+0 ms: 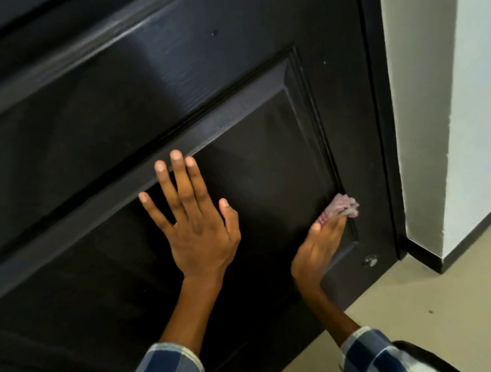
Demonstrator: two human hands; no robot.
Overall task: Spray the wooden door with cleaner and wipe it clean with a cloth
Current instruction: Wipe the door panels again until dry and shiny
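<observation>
Dark wooden door fills most of the view. Left hand flat on the lower recessed panel, fingers spread, holding nothing. Right hand, blurred, fingers pressed together, pushes a crumpled pinkish cloth against the panel's right moulding near its lower corner. Small metal knob just below. White wall and beige floor at right.

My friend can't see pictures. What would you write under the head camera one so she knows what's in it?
A person's right hand presses a small pink cloth against the right-hand groove of a dark door panel, low down near the floor. The left hand lies flat and open on the panel beside it. Both sleeves are blue and white checked.
</observation>
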